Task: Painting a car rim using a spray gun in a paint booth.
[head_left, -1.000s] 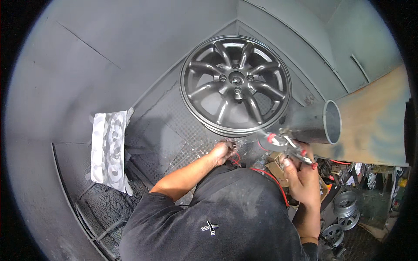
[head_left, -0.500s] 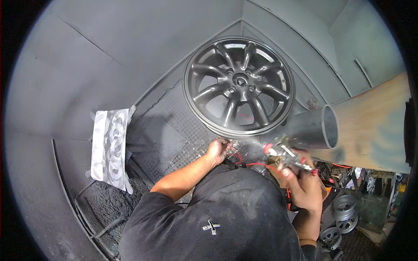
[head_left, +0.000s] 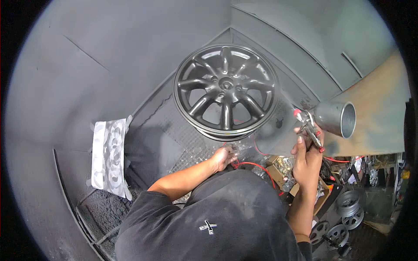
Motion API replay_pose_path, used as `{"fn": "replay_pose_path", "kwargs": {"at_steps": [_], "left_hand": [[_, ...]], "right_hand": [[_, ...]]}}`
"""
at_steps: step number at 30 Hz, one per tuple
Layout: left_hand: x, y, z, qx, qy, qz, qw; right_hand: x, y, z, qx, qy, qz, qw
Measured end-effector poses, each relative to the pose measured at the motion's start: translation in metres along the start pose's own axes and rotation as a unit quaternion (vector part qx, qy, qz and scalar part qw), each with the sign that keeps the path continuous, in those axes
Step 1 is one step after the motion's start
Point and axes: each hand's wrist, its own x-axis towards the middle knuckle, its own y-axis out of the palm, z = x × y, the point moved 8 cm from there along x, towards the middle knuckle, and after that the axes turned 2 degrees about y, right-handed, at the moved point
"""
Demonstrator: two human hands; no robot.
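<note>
In front of me a dark grey alloy wheel [head_left: 226, 114] lies face up, raised above the floor. My right hand [head_left: 307, 163] grips a spray gun [head_left: 311, 132] with red-tipped knobs, to the right of the rim. Pale mist shows between the gun and the wheel. Close by the gun is a grey open-topped metal cylinder [head_left: 328, 116]; it looks like the gun's cup, though the join is hard to make out. Below the wheel's near edge, my left hand [head_left: 224, 158] has curled, closed fingers; what they hold, if anything, I cannot make out.
Grey walls [head_left: 130, 39] enclose the far and left sides. A paper-covered panel [head_left: 108, 158] stands at the left. A stained brown panel [head_left: 374, 113] is on the right. Below it lie a red hose [head_left: 261, 167], a cardboard box [head_left: 322, 198] and several bare wheels [head_left: 348, 203].
My right hand has moved the spray gun up and right, past the wheel's right side. The wheel's spokes have turned and it appears lower left in view. My left hand stays below the rim.
</note>
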Motion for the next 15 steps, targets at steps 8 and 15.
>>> {"fn": "replay_pose_path", "kwargs": {"at_steps": [8, 15], "left_hand": [[-0.108, 0.11, 0.064, 0.287, -0.089, 0.443, 0.844], [-0.132, 0.127, 0.092, 0.409, -0.086, 0.516, 0.748]], "right_hand": [[-0.115, -0.05, -0.083, 0.013, 0.105, -0.071, 0.992], [-0.19, -0.071, -0.151, -0.049, 0.156, -0.012, 0.987]]}}
